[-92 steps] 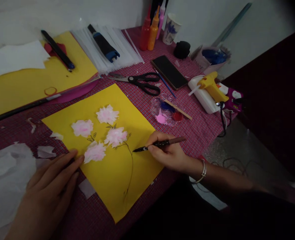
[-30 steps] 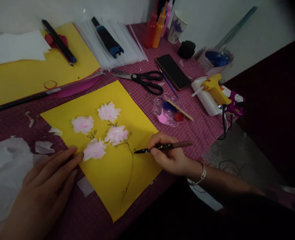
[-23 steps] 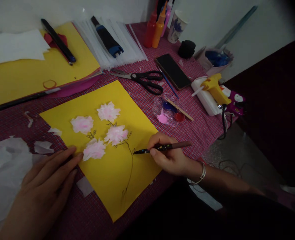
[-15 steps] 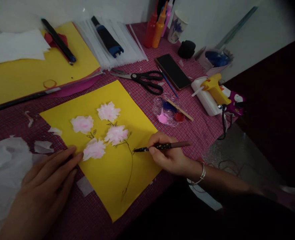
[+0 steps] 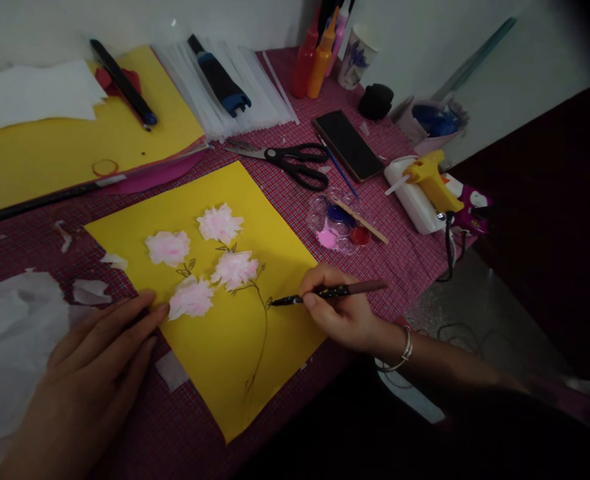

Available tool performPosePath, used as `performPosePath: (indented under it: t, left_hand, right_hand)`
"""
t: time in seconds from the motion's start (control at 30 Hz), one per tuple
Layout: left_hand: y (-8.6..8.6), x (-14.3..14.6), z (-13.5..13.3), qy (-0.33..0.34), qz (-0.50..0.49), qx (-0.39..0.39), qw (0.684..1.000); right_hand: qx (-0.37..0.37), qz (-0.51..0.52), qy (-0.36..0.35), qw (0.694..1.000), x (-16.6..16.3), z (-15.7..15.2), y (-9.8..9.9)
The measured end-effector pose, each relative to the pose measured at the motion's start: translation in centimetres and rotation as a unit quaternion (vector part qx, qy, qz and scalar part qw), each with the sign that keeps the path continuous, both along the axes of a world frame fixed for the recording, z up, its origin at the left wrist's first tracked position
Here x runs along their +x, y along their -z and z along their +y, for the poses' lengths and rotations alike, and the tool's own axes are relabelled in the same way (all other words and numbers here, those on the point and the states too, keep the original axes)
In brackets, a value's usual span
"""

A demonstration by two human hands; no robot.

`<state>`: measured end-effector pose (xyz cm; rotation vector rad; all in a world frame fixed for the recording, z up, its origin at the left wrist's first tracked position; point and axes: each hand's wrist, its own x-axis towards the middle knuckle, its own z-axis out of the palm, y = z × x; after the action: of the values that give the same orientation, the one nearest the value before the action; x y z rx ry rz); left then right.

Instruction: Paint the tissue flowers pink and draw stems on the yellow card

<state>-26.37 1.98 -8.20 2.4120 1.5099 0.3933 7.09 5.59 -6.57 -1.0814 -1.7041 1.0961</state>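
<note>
A sheet of yellow paper [image 5: 225, 363] lies on the checked tablecloth, with several pink-and-white paper flowers [image 5: 235, 270] on it. Thin dark lines form a curved stem [image 5: 266, 340] and small leaves beside the flowers. My right hand [image 5: 342, 310] grips a dark brush-tip pen [image 5: 332, 292], its tip at the upper part of the stem where a small leaf outline shows. My left hand [image 5: 99, 360] rests flat, fingers stretched out, with fingertips on the sheet's left edge near the lowest flower.
Scissors [image 5: 297, 163], a phone [image 5: 349, 145] and a paint palette [image 5: 327, 237] lie beyond the sheet. A yellow glue gun [image 5: 432, 180] sits on a white box at right. White tissue paper [image 5: 15, 360] is at left; paint bottles [image 5: 319, 67] stand at the back.
The pen tip has shifted very slightly, and a small leaf outline beside the stem is fuller than before. My left hand stays on the paper's edge; the whole view has shifted a little.
</note>
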Motion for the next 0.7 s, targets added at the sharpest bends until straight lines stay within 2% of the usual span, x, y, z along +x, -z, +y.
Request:
performPosePath:
  t: [0.23, 0.4, 0.5, 0.6, 0.7]
  left_hand:
    - [1.1, -1.1, -0.1, 0.007, 0.015, 0.035, 0.999]
    - [0.3, 0.0, -0.1, 0.016, 0.038, 0.075, 0.996]
    - [-0.2, 0.6, 0.2, 0.016, 0.051, 0.106, 0.993]
    - [-0.2, 0.6, 0.1, 0.016, 0.056, 0.109, 0.992]
    - [0.3, 0.4, -0.2, 0.016, 0.051, 0.102, 0.993]
  right_hand:
    - [0.004, -0.012, -0.003, 1.0, 0.0, -0.1, 0.0]
    - [0.008, 0.02, 0.051, 0.998, 0.4, -0.8, 0.1]
    - [0.008, 0.039, 0.048, 0.998, 0.7, -1.0, 0.3]
    - [-0.037, 0.054, 0.018, 0.998, 1.2, -0.9, 0.1]
    - [-0.103, 0.104, 0.018, 0.989, 2.3, -0.4, -0.8]
